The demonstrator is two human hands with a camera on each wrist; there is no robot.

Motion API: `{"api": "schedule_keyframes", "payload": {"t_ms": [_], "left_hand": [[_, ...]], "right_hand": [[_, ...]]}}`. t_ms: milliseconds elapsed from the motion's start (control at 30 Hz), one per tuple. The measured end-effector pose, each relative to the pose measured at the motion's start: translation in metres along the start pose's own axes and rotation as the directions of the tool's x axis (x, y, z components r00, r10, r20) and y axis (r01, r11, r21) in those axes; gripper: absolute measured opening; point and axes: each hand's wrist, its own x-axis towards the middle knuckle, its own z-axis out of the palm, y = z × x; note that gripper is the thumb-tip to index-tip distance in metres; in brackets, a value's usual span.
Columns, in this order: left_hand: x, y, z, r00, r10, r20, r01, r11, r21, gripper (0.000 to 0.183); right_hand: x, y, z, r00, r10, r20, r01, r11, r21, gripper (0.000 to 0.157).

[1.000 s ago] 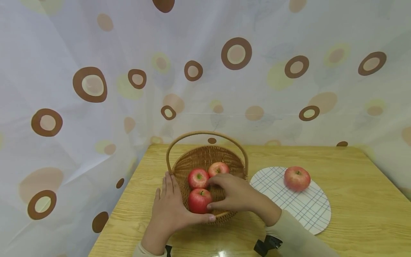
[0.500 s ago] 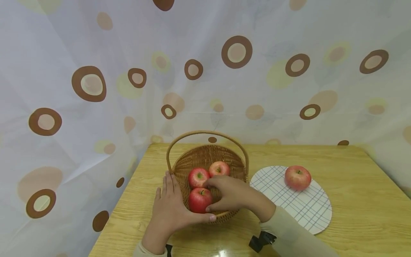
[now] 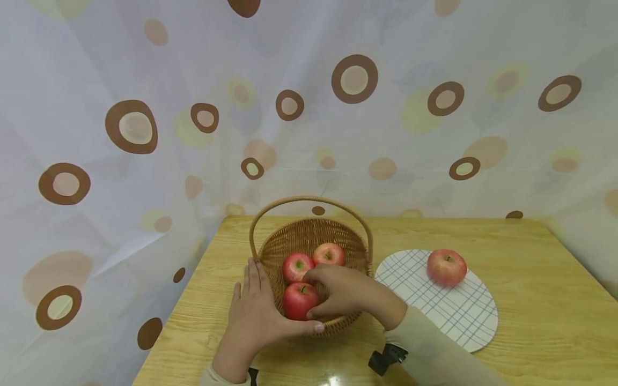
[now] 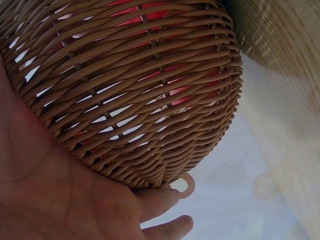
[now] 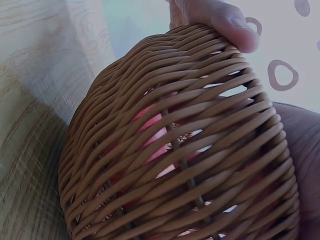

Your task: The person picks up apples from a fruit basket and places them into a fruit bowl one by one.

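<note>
A wicker basket (image 3: pixel 314 230) with a tall handle holds three red apples. My left hand (image 3: pixel 253 311) rests along its left side with straight fingers, thumb stretched across the front rim. In the left wrist view, the palm (image 4: pixel 65 185) lies against the woven wall. Inside the basket, my right hand (image 3: pixel 345 289) has its thumb and fingers curved round the right side of the front apple (image 3: pixel 298 301). Behind that apple are a red apple (image 3: pixel 296 266) and a paler apple (image 3: pixel 329 253). The basket wall (image 5: pixel 175 150) hides most of the right hand in the right wrist view.
To the right of the basket lies a white oval placemat (image 3: pixel 458 316) with blue checked lines, and one apple (image 3: pixel 446 267) sits on it. The wooden table (image 3: pixel 541 300) meets a patterned curtain (image 3: pixel 401 150) at the back and left.
My right hand has shifted a little left and its thumb and fingers reach further round the front apple. The left hand, the basket and the apples stay in place.
</note>
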Motion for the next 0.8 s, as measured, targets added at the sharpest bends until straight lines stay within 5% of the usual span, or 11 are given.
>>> {"api": "schedule_keyframes", "payload": {"t_ms": [800], "left_hand": [[0.002, 0.001, 0.002, 1.0, -0.001, -0.003, 0.001, 1.0, 0.003, 0.177]], "right_hand": [[0.012, -0.002, 0.005, 0.998, -0.001, 0.055, 0.001, 1.0, -0.012, 0.066]]}}
